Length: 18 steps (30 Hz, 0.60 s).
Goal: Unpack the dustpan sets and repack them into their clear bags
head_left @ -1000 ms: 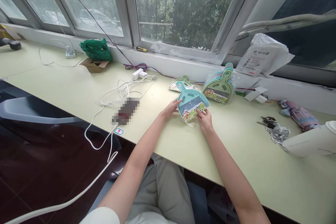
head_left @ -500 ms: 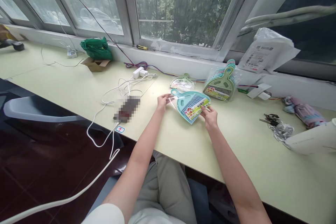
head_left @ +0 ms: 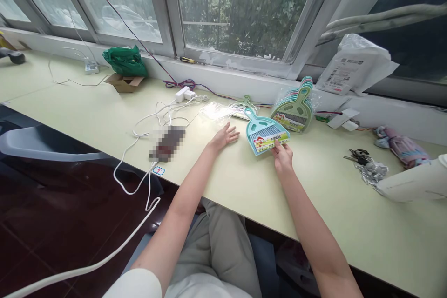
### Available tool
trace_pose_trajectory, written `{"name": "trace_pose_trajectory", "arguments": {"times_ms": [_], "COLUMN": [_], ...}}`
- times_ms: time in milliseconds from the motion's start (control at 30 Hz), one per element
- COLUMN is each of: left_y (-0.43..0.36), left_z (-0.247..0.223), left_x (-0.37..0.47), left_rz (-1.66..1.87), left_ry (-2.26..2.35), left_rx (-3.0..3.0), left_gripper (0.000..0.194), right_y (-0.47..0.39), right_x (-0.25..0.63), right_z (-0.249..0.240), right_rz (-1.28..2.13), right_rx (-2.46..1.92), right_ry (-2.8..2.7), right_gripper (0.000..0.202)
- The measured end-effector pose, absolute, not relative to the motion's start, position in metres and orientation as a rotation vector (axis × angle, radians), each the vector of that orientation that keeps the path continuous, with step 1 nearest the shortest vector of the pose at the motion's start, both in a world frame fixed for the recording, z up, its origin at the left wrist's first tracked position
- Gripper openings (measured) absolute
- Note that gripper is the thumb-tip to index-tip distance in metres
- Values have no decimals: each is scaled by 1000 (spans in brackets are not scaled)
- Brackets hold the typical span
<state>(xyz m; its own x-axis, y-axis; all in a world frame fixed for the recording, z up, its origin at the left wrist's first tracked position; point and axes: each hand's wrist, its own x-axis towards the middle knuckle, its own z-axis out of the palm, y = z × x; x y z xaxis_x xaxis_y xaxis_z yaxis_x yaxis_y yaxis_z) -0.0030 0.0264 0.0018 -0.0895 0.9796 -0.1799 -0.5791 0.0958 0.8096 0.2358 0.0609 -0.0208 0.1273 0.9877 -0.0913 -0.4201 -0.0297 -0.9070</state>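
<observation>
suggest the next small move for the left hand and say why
Probably bring the left hand to the teal dustpan to steady it: that hand is open and empty, while the right hand alone holds the dustpan, near its printed label.

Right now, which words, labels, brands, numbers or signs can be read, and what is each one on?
None can be quoted with certainty.
Turquoise dustpan in the right hand: printed characters, too small to read.
Stacked dustpans: front print, too small.
White plastic package by the window: dark and red print, too small.
Sticker at the table edge: one red mark, too blurred to tell number from sign.
</observation>
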Motion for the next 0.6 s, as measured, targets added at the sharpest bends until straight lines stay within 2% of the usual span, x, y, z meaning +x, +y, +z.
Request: {"name": "trace_pose_trajectory", "arguments": {"times_ms": [133,300,467,600], "left_y": [23,29,33,32], "left_z": [-3,-11,-12,-12], "left_x": [11,16,14,15], "left_rz": [1160,1296,1329,1274], "left_ry": [891,1017,1121,1125], "left_rx": [754,768,704,805], "left_gripper": [54,42,39,44], "right_y": [57,77,103,115], "right_x": [224,256,319,348], "right_z": [-19,-17,-18,-21], "right_rz": [1425,1338,1126,981], "right_rx": [-1005,-1278,-1313,-1310], "right_ry": [-928,-1173,-614,-363], "right_gripper": [47,41,34,25]}}
